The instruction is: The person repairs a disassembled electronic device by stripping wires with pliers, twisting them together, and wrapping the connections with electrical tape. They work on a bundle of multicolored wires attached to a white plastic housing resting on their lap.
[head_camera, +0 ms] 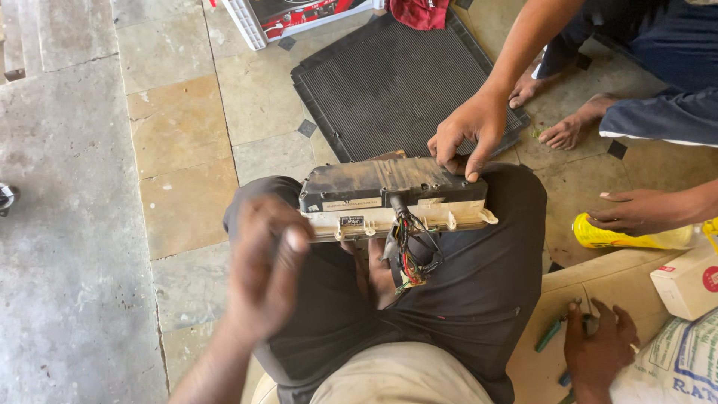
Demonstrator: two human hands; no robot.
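A dusty grey-and-cream electronic module (pixel 393 196) lies across my lap on my dark trousers, with a bundle of coloured wires (pixel 407 254) hanging from its near side. My left hand (pixel 265 269) is blurred, raised just left of the module, fingers loosely bent with nothing seen in it. My right hand (pixel 598 352) rests with fingers spread on a sheet of cardboard (pixel 598 280) at the lower right, over a green-handled tool (pixel 552 334). Another person's hand (pixel 467 131) presses on the module's far right corner.
A black ribbed grille panel (pixel 389 82) lies on the tiled floor beyond my knees. The other person's bare feet (pixel 565 131) rest by it. A further hand (pixel 643 211) lies on a yellow can (pixel 624 238). A white box (pixel 684 283) and a printed sack (pixel 677 366) sit at right.
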